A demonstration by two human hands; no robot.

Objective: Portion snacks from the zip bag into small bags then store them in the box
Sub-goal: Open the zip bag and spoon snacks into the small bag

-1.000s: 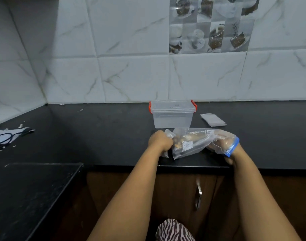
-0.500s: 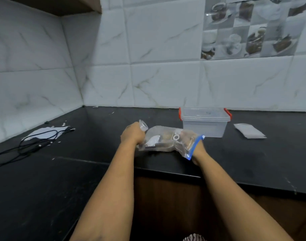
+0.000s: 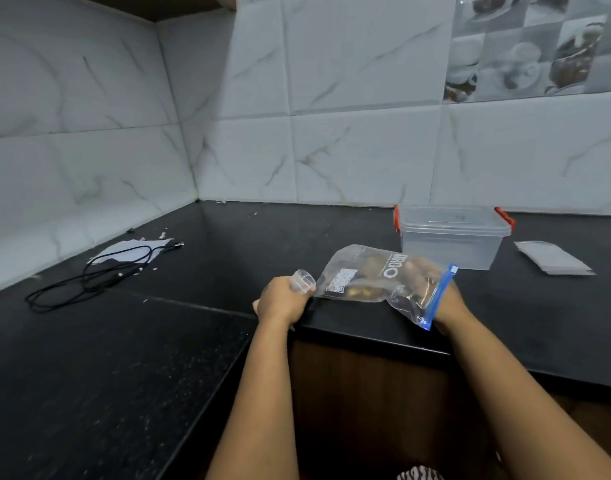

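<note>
Clear plastic fills both hands. The left hand point(image 3: 284, 299) is curled in a fist around a small clear plastic bag point(image 3: 303, 280), whose open mouth sticks up out of the grip. The right hand point(image 3: 448, 304) is mostly hidden behind the blue zip strip of a large clear zip bag of brown snacks point(image 3: 380, 280); it seems to grip that end of the bag, though its fingers cannot be made out. The zip bag lies slanted between the two hands, just above the front edge of the black stone bench point(image 3: 228, 271), its sealed bottom end beside the small bag. Behind it, close to the right hand, stands a translucent plastic box with a lid and red clips point(image 3: 451, 237). Further right on the bench lies a flat stack of pale small bags point(image 3: 553, 258). Well off to the left, a coiled black cable point(image 3: 99, 275) rests partly on a white sheet of paper point(image 3: 124, 249).
</note>
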